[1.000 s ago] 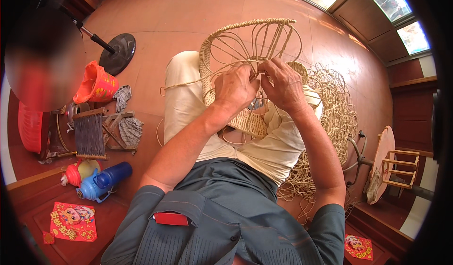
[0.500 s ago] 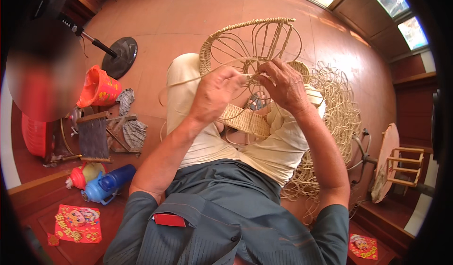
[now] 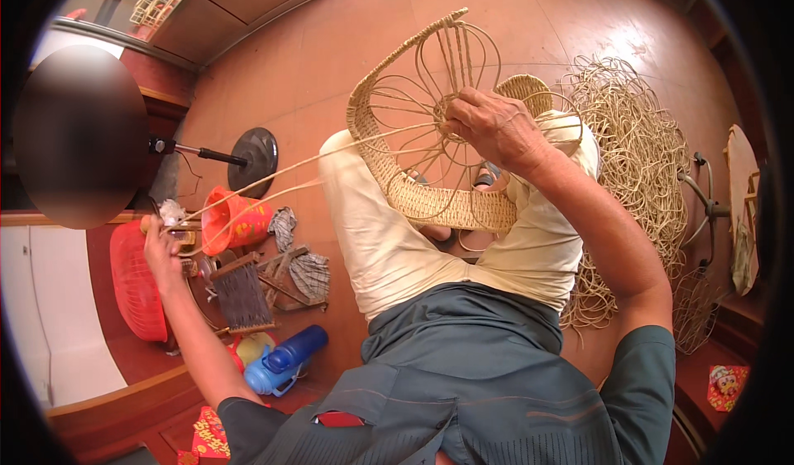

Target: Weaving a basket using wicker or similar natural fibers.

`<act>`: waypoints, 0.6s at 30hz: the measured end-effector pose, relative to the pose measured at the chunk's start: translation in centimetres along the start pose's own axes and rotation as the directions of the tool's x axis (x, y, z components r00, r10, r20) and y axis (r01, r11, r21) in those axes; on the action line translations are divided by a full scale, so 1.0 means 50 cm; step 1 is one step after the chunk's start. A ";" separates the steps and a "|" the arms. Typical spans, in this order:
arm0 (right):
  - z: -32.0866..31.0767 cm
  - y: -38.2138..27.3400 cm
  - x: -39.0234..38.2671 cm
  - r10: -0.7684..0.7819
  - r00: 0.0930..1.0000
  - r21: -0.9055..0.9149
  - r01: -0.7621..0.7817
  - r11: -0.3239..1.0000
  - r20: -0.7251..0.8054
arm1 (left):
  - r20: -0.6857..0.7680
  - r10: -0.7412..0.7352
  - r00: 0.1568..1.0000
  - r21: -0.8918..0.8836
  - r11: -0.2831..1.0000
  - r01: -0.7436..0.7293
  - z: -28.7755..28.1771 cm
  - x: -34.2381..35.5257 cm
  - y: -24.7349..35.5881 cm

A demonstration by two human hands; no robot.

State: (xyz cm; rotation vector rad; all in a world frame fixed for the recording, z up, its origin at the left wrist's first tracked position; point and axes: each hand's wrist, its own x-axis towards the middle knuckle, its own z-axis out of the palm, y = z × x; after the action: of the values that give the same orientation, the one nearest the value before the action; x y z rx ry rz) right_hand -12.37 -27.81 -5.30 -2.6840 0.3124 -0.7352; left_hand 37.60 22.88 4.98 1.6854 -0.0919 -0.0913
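Straw-yellow wicker (image 3: 459,208), cream trousers (image 3: 372,254), orange-red bucket (image 3: 238,218) with yellow pattern, grey-white checked cloth (image 3: 310,277)

Bright overall, with white glare on the reddish floor (image 3: 289,76) at upper right and daylight in the window panes (image 3: 136,2) at upper left; straight edges curve toward black corners, a blurred dark oval (image 3: 80,134) at left

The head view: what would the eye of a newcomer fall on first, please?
Probably the woven basket with its open, spoke-like centre, in the upper middle, where the right grip is. Next comes the cord stretched from there to the left grip, far out on the left. The big tangled pile on the floor at the right also stands out.
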 end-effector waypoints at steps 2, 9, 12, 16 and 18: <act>0.005 -0.001 -0.002 0.015 1.000 -0.014 -0.015 1.000 -0.016 | -0.047 -0.071 0.996 0.012 0.997 0.072 -0.124 0.087 0.011; 0.015 -0.028 0.020 0.031 0.991 0.046 -0.025 0.999 -0.133 | -0.541 0.432 0.722 0.355 0.895 -0.270 -0.427 0.272 0.283; 0.021 -0.023 0.003 0.091 0.992 -0.029 -0.094 0.995 -0.087 | -0.158 0.756 0.635 0.635 0.570 -0.521 -0.106 0.188 0.157; 0.017 -0.025 0.003 0.090 0.988 -0.058 -0.098 0.993 -0.126 | 0.600 0.414 0.684 0.207 0.746 -0.633 0.378 -0.301 0.068; 0.014 -0.033 0.016 0.073 0.984 -0.077 -0.086 0.993 -0.160 | 0.742 0.081 0.666 0.236 0.898 -0.371 0.510 -0.501 -0.008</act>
State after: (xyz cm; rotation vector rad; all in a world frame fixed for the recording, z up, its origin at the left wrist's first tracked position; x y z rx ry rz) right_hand -11.12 -26.35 -4.89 -2.6781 0.4979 -0.9304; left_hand 9.83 0.64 1.79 1.9089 -0.9829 -0.5818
